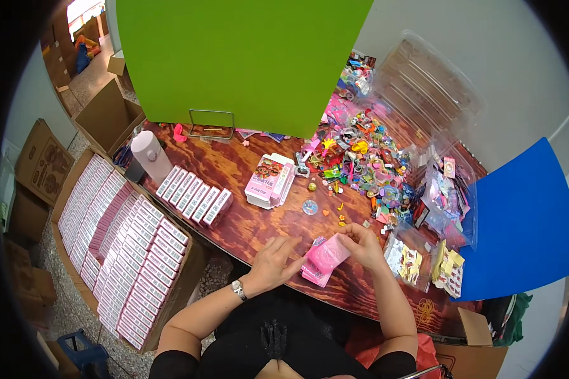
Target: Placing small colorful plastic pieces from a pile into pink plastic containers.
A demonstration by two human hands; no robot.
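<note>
The pink packet (327,254) sits over pink cards (314,278) near the table's (354,298) front edge; likely light, slick, bendable, best held by corners; the right hand (363,250) pinches its upper-right corner; the left hand (274,260) spreads loosely beside it.

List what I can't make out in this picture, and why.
All in the head view:
- Lower pink packets: mostly covered by the top pink packet in the right hand; count unclear.
- Table area behind the green panel: the panel blocks it.
- Single trinkets in the colourful pile: too small and overlapping.
- Anything beneath the top boxes in the carton: those boxes cover it.
</note>
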